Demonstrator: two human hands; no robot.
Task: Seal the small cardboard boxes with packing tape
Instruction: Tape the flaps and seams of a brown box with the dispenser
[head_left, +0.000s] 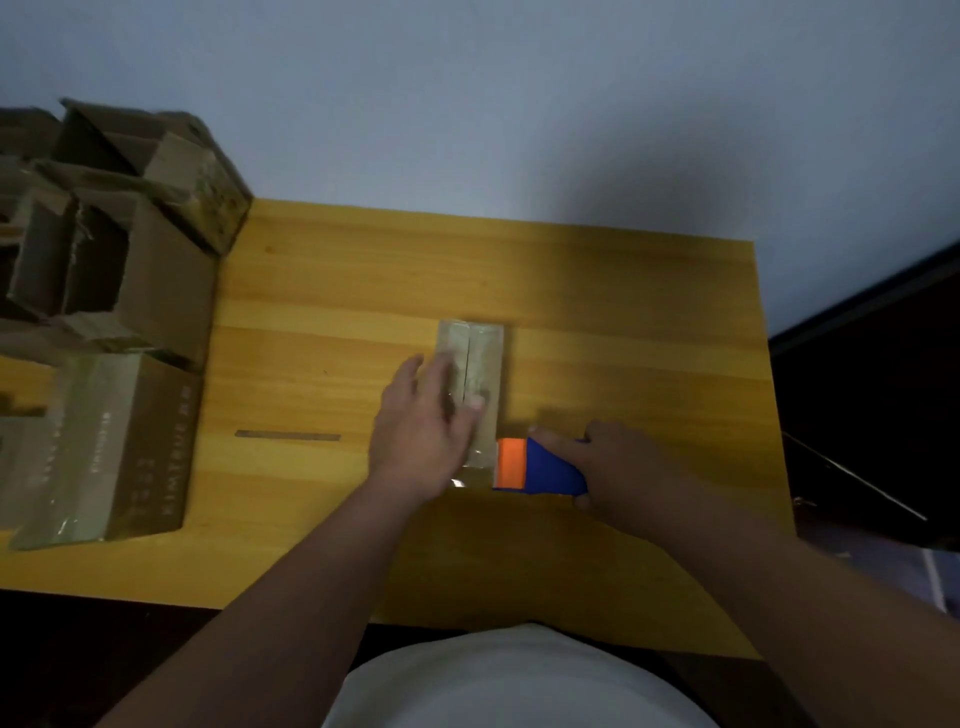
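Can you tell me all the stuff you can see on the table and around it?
small cardboard box: one, brown with shiny clear tape on top, middle of the table.
tape dispenser: one, blue with an orange front, just right of the box's near end.
open cardboard boxes: a pile, brown, count unclear, far left edge.
taped carton: one, brown with printed side, near left.
table: one, yellow wood.
wall: pale grey-blue, behind the table.
left hand: one, fingers flat, pressing on the box top.
right hand: one, its grip around the dispenser.
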